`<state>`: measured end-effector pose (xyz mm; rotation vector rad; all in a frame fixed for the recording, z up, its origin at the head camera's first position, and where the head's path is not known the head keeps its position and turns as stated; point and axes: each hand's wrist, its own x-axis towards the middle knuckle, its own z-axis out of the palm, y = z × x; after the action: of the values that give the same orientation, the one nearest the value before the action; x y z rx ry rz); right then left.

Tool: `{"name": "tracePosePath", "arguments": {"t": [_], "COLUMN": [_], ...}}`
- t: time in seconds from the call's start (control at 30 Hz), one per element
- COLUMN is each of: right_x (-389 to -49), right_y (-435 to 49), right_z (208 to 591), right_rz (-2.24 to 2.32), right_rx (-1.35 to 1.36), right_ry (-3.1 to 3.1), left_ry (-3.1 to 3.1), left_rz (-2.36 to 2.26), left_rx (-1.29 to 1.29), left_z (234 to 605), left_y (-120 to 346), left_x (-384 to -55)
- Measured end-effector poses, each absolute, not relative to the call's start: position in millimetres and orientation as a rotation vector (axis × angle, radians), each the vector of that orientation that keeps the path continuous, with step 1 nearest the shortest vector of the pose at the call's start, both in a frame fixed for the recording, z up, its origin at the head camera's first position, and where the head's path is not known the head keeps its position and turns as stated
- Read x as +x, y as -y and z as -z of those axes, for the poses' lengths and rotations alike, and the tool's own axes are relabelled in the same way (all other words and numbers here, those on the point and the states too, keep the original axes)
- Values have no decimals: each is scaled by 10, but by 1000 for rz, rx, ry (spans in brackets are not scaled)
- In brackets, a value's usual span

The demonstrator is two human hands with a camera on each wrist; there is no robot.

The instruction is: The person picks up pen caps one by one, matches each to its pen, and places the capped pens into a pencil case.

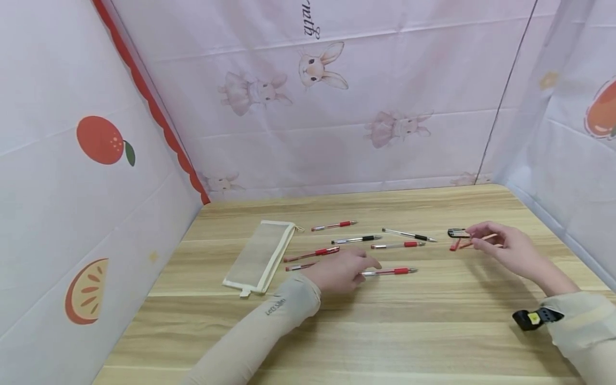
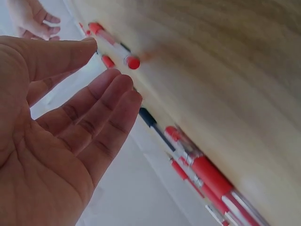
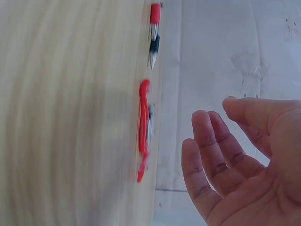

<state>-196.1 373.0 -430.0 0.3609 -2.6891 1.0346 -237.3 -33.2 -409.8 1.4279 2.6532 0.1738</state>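
Observation:
My left hand (image 1: 337, 270), fingers loosely bent, hovers low over the table beside a red-grip pen (image 1: 394, 271). Nothing lies between its thumb and fingers in the left wrist view. Partly behind that hand are two more red pens, one (image 1: 313, 254) further back and one (image 1: 300, 267) nearer. My right hand (image 1: 512, 251), fingers apart and gently curved, hangs above a slim red item (image 3: 143, 117); no object is in its grasp in the right wrist view. Next to the red item lies a small black-edged flat item (image 1: 458, 233). The exact kind of these two I cannot tell.
Left of the pens lies a cream mesh zip pouch (image 1: 257, 254), flat. Behind my hands are two black-grip pens, one (image 1: 356, 240) on the left and one (image 1: 409, 235) on the right, plus further red-grip pens (image 1: 397, 245). Printed cloth walls (image 1: 308, 144) border the wooden table (image 1: 385, 331).

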Motion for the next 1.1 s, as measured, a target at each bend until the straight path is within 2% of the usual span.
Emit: {"name": "tracePosePath", "arguments": {"t": [0.5,1.1], "right_x": [-2197,-2489], "right_y": [-4193,-4214], "right_z": [4233,4367], "right_rz": [-774,-573], "right_rx": [293,442], "right_ry": [2797,2966], "left_ry": [-2675,-2650], "left_rz": [-96,-146], "left_rx": [1380,1227], "left_z": [4194,4210], "left_y": [205,53], "left_x": [-2395,-2435]}}
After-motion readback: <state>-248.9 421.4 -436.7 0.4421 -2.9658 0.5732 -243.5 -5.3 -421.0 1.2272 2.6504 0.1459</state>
